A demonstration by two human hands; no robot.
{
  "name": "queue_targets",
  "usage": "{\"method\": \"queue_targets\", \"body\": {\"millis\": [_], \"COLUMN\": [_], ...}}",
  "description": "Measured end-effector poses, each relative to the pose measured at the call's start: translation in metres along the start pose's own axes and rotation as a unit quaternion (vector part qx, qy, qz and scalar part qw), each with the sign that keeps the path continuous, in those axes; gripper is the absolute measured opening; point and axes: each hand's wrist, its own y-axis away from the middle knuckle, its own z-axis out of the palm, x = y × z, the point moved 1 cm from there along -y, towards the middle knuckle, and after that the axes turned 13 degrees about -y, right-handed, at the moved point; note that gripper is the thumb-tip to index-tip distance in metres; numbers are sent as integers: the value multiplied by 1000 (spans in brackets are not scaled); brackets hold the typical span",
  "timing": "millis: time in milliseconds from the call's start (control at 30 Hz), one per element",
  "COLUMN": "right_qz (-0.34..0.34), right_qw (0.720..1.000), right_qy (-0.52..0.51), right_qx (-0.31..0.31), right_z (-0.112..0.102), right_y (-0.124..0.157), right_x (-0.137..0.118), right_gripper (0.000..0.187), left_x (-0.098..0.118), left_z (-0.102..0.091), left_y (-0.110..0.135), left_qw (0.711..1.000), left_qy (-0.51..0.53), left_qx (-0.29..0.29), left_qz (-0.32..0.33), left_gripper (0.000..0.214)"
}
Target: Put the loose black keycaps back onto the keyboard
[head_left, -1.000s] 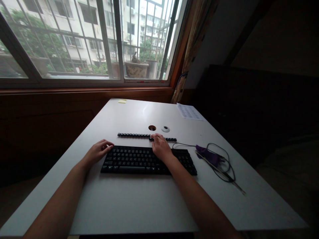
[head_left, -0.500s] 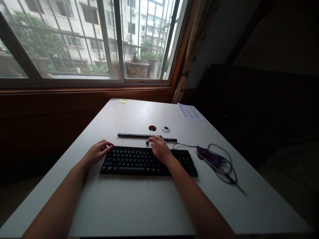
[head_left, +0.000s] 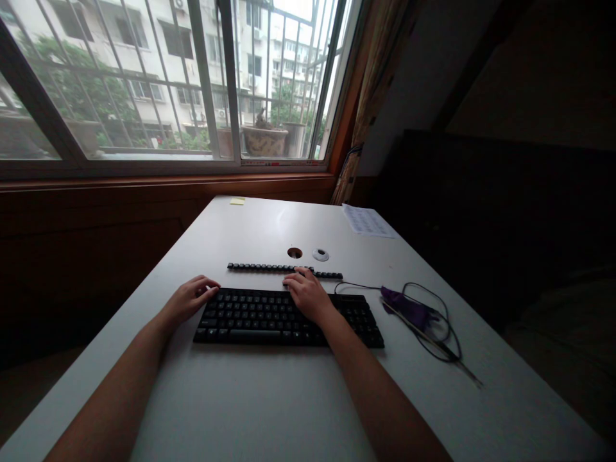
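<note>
A black computer keyboard (head_left: 260, 316) lies flat on the white desk before me. My left hand (head_left: 193, 297) is at its far left corner, thumb and bent fingers closed against the edge. My right hand (head_left: 307, 292) reaches over the keyboard's far edge. Its fingertips come down on a small loose black keycap (head_left: 285, 283), which they mostly cover. Behind that hand, a long row of black keycaps (head_left: 260, 266) stretches across the desk, partly hidden by the fingers.
On the right, a cable (head_left: 445, 308) loops around a purple cloth (head_left: 408, 309) and a thin stick-like tool (head_left: 462, 364). A round hole (head_left: 295, 253) and a grey ring (head_left: 321, 255) are farther back. Printed paper (head_left: 368, 221) and yellow notes (head_left: 237, 201) lie near the far edge.
My right hand's fingertips have come down onto the loose keycap, which showed more fully before. My left hand stays at the keyboard's corner. The whole view has shifted slightly.
</note>
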Motion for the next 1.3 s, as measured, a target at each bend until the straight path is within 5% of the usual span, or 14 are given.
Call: {"method": "queue_targets", "body": {"millis": [633,1300], "right_qz": [-10,55], "right_qw": [1000,998], "right_qy": [-18,-14], "right_qx": [21,33], "right_z": [1,-5], "right_y": [-2,-2], "right_x": [8,1], "right_gripper": [15,10], "left_x": [-1,-2], "left_z": [-8,-7], "left_y": [-8,-11], "left_qw": [1000,999], "left_qy": [15,43], "left_qx": [1,-7], "left_qz": [18,15], "left_gripper": [32,31]}}
